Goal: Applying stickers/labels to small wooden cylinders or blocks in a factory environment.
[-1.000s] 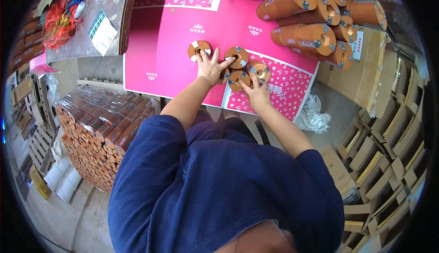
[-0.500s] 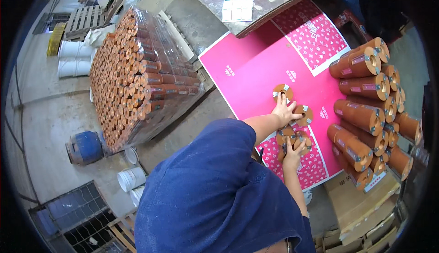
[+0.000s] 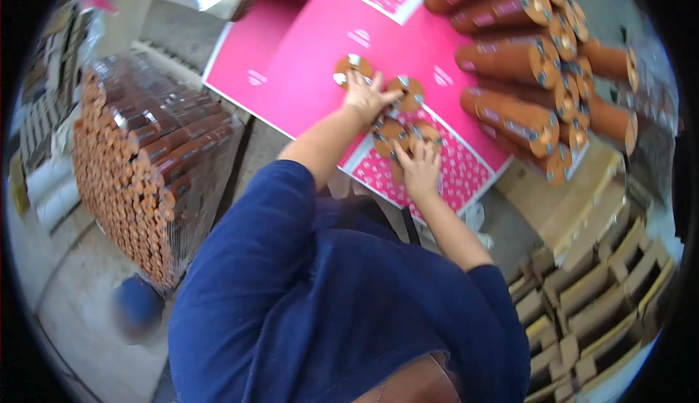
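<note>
Several orange-brown cylinders stand on end on the pink printed sheets, their round tops toward me. My left hand (image 3: 366, 101) has its fingers spread over the near edge of the farthest round top (image 3: 352, 69), and its thumb reaches to the round top (image 3: 405, 94) on the right. My right hand (image 3: 421, 172) rests with fingers apart on the near pair, touching the right-hand top (image 3: 425, 135); the left-hand top (image 3: 391, 138) lies beside its thumb. The pink sheet (image 3: 298, 68) lies flat beneath them. The cylinders' sides are mostly hidden.
A pile of brown cylinders (image 3: 510, 61) lies on its side at the right. At the left stands a film-wrapped stack of cylinders (image 3: 138, 177). Cardboard (image 3: 568, 192) and slatted cardboard pieces (image 3: 590, 308) are at the lower right, a blurred blue drum (image 3: 137, 305) at the lower left.
The view has swung, so the sheets and cylinders now appear farther up and left. Both hands remain on the same group of cylinders; the left fingers still lie across the farthest top.
</note>
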`<act>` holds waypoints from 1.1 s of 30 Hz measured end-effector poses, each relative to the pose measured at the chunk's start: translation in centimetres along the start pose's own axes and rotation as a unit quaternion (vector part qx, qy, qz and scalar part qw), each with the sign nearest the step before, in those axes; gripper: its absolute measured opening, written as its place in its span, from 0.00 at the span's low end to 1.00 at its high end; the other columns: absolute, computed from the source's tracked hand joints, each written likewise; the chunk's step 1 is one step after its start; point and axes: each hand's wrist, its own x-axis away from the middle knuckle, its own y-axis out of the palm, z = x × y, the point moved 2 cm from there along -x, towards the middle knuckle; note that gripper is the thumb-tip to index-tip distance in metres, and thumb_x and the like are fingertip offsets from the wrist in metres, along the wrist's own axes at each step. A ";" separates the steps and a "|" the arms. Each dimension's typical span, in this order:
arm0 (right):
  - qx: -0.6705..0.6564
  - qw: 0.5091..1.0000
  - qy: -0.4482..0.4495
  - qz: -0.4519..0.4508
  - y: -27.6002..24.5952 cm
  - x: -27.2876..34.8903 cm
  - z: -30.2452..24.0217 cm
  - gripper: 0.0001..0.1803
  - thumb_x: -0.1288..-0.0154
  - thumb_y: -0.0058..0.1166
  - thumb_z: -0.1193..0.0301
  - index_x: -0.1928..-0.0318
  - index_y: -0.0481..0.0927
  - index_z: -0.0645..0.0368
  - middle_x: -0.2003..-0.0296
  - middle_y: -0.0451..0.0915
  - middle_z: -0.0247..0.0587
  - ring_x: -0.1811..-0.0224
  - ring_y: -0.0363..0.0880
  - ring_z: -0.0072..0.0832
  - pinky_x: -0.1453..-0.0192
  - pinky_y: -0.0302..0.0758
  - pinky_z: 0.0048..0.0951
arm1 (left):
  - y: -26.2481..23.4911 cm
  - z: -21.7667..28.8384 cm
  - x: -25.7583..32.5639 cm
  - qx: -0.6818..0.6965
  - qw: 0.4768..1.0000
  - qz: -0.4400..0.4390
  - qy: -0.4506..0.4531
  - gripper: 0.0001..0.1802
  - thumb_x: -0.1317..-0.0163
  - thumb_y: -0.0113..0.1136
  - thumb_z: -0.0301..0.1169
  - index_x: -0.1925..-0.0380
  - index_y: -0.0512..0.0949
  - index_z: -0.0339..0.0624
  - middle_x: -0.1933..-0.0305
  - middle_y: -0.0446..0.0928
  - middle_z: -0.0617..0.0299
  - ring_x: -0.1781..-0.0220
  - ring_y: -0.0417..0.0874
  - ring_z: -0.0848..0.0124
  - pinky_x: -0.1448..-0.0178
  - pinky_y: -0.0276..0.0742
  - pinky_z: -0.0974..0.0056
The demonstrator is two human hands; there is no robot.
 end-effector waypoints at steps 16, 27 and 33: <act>-0.042 0.998 -0.037 -0.016 2.2 -1.4 0.4 0.22 0.43 0.40 0.70 0.49 0.67 0.30 0.39 0.49 0.47 0.48 0.61 0.51 0.39 0.43 0.61 | 0.3 0.2 0.1 0.053 0.998 -0.030 -0.036 0.38 0.56 0.61 0.44 0.43 0.55 0.77 0.40 0.54 0.52 0.40 0.51 0.36 0.40 0.43 0.36; 0.004 0.997 -0.035 -0.074 1.8 -1.8 0.2 0.20 0.43 0.41 0.69 0.50 0.70 0.32 0.41 0.55 0.48 0.53 0.66 0.46 0.37 0.36 0.61 | 1.1 -3.3 3.5 0.092 0.994 0.055 -0.021 0.25 0.49 0.54 0.35 0.51 0.65 0.74 0.52 0.66 0.57 0.49 0.66 0.50 0.47 0.55 0.49; -0.010 0.993 -0.005 -0.115 0.0 -2.3 -0.7 0.22 0.45 0.46 0.69 0.50 0.69 0.31 0.42 0.56 0.49 0.51 0.67 0.43 0.37 0.33 0.61 | 3.1 -6.5 12.5 0.275 0.935 0.131 -0.180 0.31 0.59 0.57 0.35 0.50 0.65 0.68 0.54 0.67 0.55 0.56 0.72 0.53 0.51 0.61 0.48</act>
